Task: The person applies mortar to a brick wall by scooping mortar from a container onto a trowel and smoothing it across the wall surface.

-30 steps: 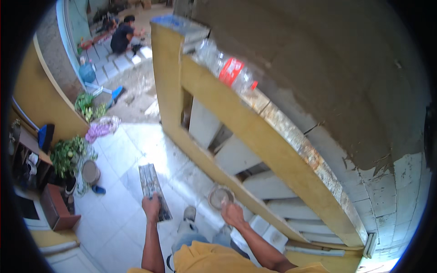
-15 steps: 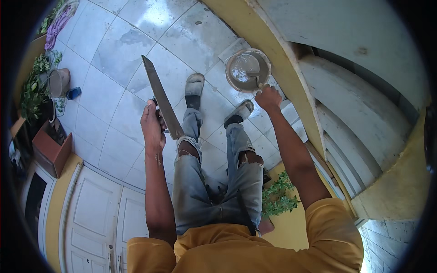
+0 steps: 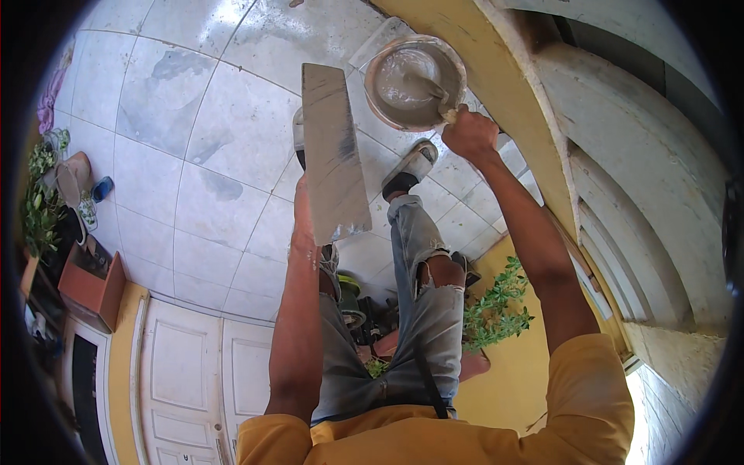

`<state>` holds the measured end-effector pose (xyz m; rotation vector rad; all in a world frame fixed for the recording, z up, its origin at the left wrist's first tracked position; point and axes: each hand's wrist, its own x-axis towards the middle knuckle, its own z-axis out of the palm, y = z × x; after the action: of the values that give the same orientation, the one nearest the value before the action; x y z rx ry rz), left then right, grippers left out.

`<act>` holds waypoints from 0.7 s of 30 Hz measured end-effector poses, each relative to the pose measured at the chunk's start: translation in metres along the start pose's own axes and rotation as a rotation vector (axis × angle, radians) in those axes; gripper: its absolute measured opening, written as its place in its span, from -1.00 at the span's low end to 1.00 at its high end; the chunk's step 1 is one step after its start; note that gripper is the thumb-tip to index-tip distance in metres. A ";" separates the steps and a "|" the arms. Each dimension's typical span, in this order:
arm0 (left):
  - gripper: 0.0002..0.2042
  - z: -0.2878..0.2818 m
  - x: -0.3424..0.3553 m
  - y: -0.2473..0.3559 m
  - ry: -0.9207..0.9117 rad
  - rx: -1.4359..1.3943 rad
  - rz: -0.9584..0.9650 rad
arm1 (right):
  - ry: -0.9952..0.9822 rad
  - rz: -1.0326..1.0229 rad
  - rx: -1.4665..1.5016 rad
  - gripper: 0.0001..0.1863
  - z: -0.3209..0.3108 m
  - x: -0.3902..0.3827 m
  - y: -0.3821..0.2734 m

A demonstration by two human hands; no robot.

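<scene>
My left hand (image 3: 303, 213) is closed behind a long rectangular plastering trowel (image 3: 333, 151); its broad face is turned up, coated with a thin grey film, and hides most of the fingers. To the right, my right hand (image 3: 471, 133) grips the handle of a small trowel (image 3: 447, 113) at the rim of a round bucket (image 3: 370, 87). That trowel's blade dips into wet grey plaster (image 3: 407, 70) and is partly covered by it. The bucket stands on the floor beside the yellow wall.
Pale tiles (image 3: 225, 108) with grey stains cover the floor. On the right are a yellow wall (image 3: 504, 66) and curved concrete ledges (image 3: 612, 155). Potted plants (image 3: 39, 209) and a reddish-brown box (image 3: 93, 283) stand left, near white doors (image 3: 182, 356). A leafy plant (image 3: 500, 310) grows below my right arm.
The plastering trowel has turned from edge-on to broad face up and shifted right, nearer the bucket. The small trowel's blade has gone deeper into the plaster. My view has moved closer to the bucket.
</scene>
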<state>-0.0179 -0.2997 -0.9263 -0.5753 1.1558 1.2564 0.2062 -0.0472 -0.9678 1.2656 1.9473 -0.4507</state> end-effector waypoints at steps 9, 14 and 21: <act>-0.72 0.015 0.030 -0.021 -0.109 0.016 0.080 | 0.091 0.094 -0.003 -0.62 0.030 0.052 0.011; -0.64 -0.020 0.046 -0.011 -0.164 0.137 0.060 | -0.205 0.116 0.157 -0.47 0.043 0.052 -0.037; -0.70 -0.008 0.053 -0.016 -0.143 0.104 0.108 | -0.098 -0.020 0.580 -0.48 0.104 0.045 0.011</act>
<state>-0.0115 -0.2886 -0.9803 -0.3435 1.1368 1.2990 0.2475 -0.0811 -1.0686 1.5370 1.8061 -1.1243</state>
